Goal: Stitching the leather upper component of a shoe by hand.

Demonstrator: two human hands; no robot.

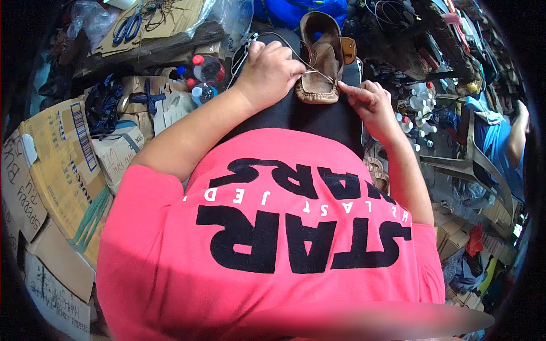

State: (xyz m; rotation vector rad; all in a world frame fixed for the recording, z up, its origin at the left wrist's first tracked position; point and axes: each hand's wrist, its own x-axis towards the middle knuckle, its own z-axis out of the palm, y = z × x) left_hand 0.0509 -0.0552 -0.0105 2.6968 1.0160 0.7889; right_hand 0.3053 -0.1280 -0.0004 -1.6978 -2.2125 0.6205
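Note:
A brown moccasin-style shoe [318, 94] with a gathered toe seam rests on my dark-trousered lap, its toe pointing toward me. At its left side my left hand [270, 71] is closed, and a thin pale strand [310, 71] runs from its fingertips over the shoe's opening. A dark thin cord [293, 50] arcs above that hand and down to the toe's right side. There, the fingertips of my right hand [368, 101] are pinched at the shoe's edge; what lies between them is too small to make out. A brown leather flap [348, 50] sits beside the shoe.
On the left stand cardboard boxes [62, 165] and bottles with red and blue caps [207, 71]. Blue-handled scissors [127, 28] lie on a cardboard-covered bench. Several small white-capped bottles [421, 108] and a plastic chair [469, 162] are right, near another person's arm [516, 136].

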